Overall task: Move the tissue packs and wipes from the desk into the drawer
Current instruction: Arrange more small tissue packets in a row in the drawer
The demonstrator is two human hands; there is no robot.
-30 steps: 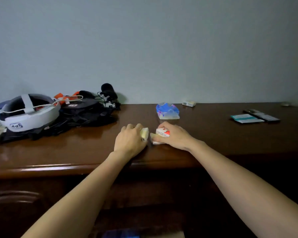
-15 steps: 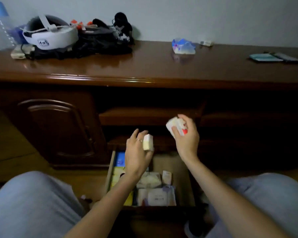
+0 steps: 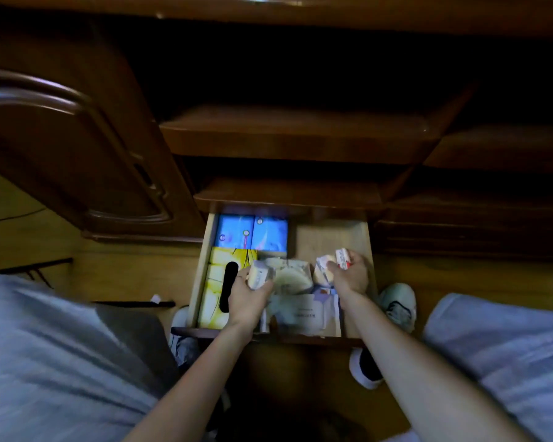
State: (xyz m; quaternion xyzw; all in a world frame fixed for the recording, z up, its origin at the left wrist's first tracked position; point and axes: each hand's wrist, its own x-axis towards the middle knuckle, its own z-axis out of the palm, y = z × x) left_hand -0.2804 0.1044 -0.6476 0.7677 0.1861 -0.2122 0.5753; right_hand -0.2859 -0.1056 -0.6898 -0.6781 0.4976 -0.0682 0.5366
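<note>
Both hands are low over the open drawer (image 3: 361,247) in the lower middle of the frame. The left hand (image 3: 248,298) grips a pale yellowish tissue pack (image 3: 258,275); the right hand (image 3: 351,275) grips a white pack with red print (image 3: 342,258). Neither is let go yet. Blue and yellow packs already lie inside; the bench top is out of view, so what remains there cannot be told

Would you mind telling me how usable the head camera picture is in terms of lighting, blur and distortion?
Head view: dim overall, with the recess above the drawer nearly black; wide-angle bending curves the cabinet door; the left hand, right hand and their small packs look slightly soft, print unreadable.
</note>
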